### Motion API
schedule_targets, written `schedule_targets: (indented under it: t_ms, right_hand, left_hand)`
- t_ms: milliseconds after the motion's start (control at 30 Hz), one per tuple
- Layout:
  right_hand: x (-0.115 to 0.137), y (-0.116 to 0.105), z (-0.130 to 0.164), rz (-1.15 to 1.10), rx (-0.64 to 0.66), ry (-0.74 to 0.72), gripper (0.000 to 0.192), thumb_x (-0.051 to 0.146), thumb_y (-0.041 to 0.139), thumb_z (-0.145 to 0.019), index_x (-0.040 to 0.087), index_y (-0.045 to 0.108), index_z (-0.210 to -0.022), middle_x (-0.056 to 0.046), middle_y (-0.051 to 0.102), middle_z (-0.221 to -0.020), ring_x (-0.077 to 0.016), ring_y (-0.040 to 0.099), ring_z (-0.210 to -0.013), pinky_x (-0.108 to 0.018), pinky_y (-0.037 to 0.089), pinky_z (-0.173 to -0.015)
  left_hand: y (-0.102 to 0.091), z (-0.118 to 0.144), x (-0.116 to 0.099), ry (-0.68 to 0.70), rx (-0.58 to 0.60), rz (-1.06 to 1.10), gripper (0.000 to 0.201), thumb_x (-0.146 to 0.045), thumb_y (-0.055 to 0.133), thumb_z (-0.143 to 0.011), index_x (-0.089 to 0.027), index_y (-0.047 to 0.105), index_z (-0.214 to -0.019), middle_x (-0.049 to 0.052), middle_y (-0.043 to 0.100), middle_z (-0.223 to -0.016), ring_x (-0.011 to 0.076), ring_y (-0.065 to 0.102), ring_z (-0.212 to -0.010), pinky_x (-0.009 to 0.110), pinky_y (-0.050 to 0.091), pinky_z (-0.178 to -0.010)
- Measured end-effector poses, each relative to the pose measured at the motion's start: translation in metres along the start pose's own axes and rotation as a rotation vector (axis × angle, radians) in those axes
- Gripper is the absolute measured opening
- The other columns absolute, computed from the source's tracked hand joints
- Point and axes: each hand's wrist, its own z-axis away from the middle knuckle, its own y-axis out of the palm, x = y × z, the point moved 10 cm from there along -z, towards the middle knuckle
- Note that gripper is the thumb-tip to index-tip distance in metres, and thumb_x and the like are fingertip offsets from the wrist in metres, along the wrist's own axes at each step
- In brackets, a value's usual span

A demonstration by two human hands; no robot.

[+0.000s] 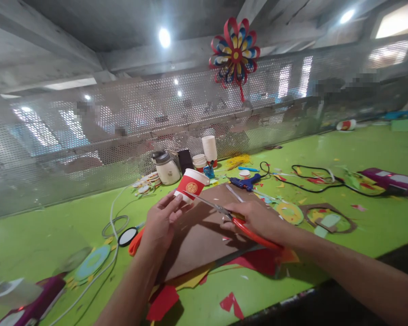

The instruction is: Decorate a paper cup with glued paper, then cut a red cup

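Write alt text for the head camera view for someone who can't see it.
The left hand holds a red paper cup while the right hand points red-handled scissors at it, above brown cardboard on a cluttered green table.

One red paper cup [191,184], one pair of scissors [238,222], one blue glue gun [245,182], one pinwheel [235,53].

A craft workshop: green worktable [360,149] strewn with paper scraps [231,305], glue gun [246,183], stacked cups [210,149], paper pinwheel [234,52].
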Motion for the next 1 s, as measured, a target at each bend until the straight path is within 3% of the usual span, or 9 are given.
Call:
schedule_targets:
  t_ms: [100,233,400,600,800,1000]
  right_hand:
    - [-0.004,0.005,-0.003,-0.045,0.07,0.028,0.043,0.048,0.06,-0.084,0.017,0.07,-0.113,-0.004,0.069,-0.073,-0.017,0.059,-0.062,-0.024,0.04,-0.055]
    - [-0.009,0.009,-0.006,-0.143,0.131,0.071,0.036,0.042,0.061,-0.083,0.015,0.073,-0.102,-0.001,0.064,-0.065,-0.0136,0.053,-0.055,-0.023,0.039,-0.053]
    - [-0.01,0.007,-0.008,-0.167,0.133,0.047,0.035,0.039,0.064,-0.081,0.016,0.073,-0.105,-0.001,0.066,-0.068,-0.0127,0.053,-0.056,-0.022,0.04,-0.053]
    - [-0.013,0.018,-0.003,-0.306,0.28,0.115,0.039,0.042,0.06,-0.085,0.016,0.067,-0.114,-0.001,0.066,-0.067,-0.0107,0.054,-0.05,-0.021,0.043,-0.05]
    - [-0.006,0.017,-0.005,-0.317,0.208,0.089,0.03,0.034,0.06,-0.084,0.015,0.069,-0.106,0.001,0.059,-0.062,-0.0106,0.053,-0.05,-0.02,0.043,-0.048]
    - [-0.008,0.018,-0.002,-0.306,0.172,0.128,0.033,0.04,0.058,-0.086,0.016,0.069,-0.105,0.0,0.06,-0.063,-0.0129,0.055,-0.05,-0.023,0.043,-0.048]
  left_hand:
    - [0.0,-0.002,0.001,0.005,0.02,-0.011,0.038,-0.024,0.085,-0.061,-0.016,0.069,-0.095,0.007,0.076,-0.091,0.0201,0.071,-0.08,0.031,0.057,-0.079]
    - [0.0,-0.003,0.004,-0.031,0.033,-0.023,0.038,-0.025,0.086,-0.06,-0.014,0.07,-0.093,0.01,0.076,-0.092,0.0211,0.071,-0.08,0.032,0.057,-0.077]
    - [-0.005,-0.005,0.011,-0.097,0.03,-0.069,0.037,-0.023,0.085,-0.061,-0.013,0.07,-0.094,0.01,0.076,-0.092,0.0219,0.072,-0.08,0.032,0.059,-0.077]
    - [0.001,-0.005,0.021,-0.172,0.119,-0.05,0.031,-0.024,0.08,-0.07,-0.012,0.07,-0.096,0.012,0.075,-0.099,0.0219,0.071,-0.087,0.033,0.058,-0.081]
    - [-0.001,-0.002,0.008,-0.04,0.021,-0.051,0.027,-0.023,0.082,-0.064,-0.019,0.07,-0.089,0.007,0.076,-0.09,0.0241,0.071,-0.083,0.036,0.056,-0.079]
    - [0.008,0.002,0.006,0.002,0.046,-0.097,0.04,-0.026,0.083,-0.064,-0.016,0.069,-0.1,0.009,0.076,-0.093,0.0238,0.07,-0.084,0.036,0.053,-0.082]
